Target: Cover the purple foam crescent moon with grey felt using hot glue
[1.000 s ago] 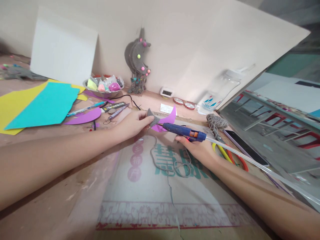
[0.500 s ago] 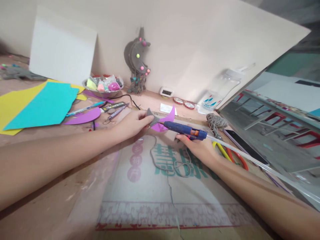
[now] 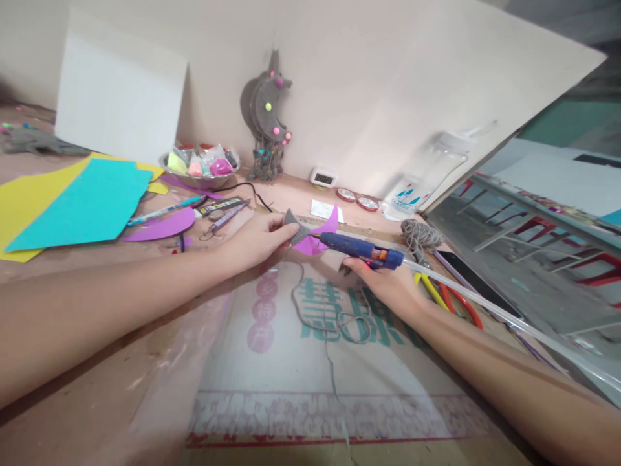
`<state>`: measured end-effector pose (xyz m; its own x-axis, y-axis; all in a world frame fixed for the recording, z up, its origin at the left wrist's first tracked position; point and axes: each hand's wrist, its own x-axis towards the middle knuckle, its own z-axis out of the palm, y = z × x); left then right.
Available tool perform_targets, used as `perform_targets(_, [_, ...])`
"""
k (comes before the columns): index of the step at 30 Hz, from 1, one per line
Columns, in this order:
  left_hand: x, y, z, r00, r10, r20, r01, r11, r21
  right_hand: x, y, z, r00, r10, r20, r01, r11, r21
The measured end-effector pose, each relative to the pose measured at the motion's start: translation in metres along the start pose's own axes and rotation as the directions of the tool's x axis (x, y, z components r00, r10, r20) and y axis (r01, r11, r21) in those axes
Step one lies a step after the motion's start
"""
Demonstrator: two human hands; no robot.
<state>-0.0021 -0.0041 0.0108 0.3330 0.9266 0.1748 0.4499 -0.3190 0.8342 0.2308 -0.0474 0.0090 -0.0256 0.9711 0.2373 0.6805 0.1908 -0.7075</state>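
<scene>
Between the thumb and fingers of my left hand point(image 3: 262, 241) is a purple crescent point(image 3: 330, 223), its left part wrapped in grey cord point(image 3: 297, 228). My right hand point(image 3: 388, 285) is closed round a blue glue gun point(image 3: 354, 247), whose tip points left at the edge of the wrapped part. A long clear glue stick point(image 3: 460, 289) runs out of the gun's back. Loose grey cord point(image 3: 317, 329) curls on the printed sheet point(image 3: 252, 382) under my hands.
Yellow and cyan sheets point(image 3: 92, 204), a purple cutout point(image 3: 162, 226) and pens lie left. Behind stand a bowl point(image 3: 198, 175), a decorated grey moon point(image 3: 266, 107) and a small clock point(image 3: 323, 177). A bottle point(image 3: 422, 175), cord ball point(image 3: 420, 234), scissors point(image 3: 449, 299) and phone point(image 3: 478, 283) are right.
The glue gun and my right hand have shifted very slightly to the right. My left hand keeps its hold on the crescent.
</scene>
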Motion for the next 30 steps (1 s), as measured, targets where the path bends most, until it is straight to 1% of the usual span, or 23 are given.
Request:
perform_targets(3, [0.0001, -0.0004, 0.0, 1.0, 0.004, 0.006, -0.004, 1.0, -0.008, -0.0005, -0.002, -0.0005, 1.0, 0.026, 0.003, -0.026, 1.0, -0.006])
perform_targets(8, [0.0005, -0.0006, -0.0009, 1.0, 0.008, 0.02, -0.008, 1.0, -0.006, -0.0003, -0.0047, -0.0012, 1.0, 0.005, -0.015, -0.005, 1.0, -0.02])
perform_targets(17, [0.0003, -0.0007, 0.0004, 1.0, 0.005, 0.02, -0.004, 1.0, -0.02, 0.0001, -0.0039, -0.0024, 0.999, 0.034, 0.001, -0.034, 0.999, -0.026])
perform_targets(21, [0.0005, -0.0009, 0.0001, 1.0, 0.006, 0.022, -0.005, 1.0, -0.021, 0.0012, -0.0031, -0.002, 1.0, 0.026, -0.011, -0.026, 0.999, -0.027])
perform_targets(25, [0.0011, -0.0018, -0.0003, 1.0, 0.008, 0.022, -0.008, 1.0, -0.012, 0.0014, -0.0021, -0.0019, 0.999, 0.046, -0.018, -0.047, 0.998, -0.047])
perform_targets(30, [0.0002, -0.0015, 0.0007, 1.0, 0.019, 0.023, -0.019, 1.0, -0.011, 0.0005, -0.0021, -0.002, 1.0, 0.028, -0.004, -0.029, 0.999, -0.024])
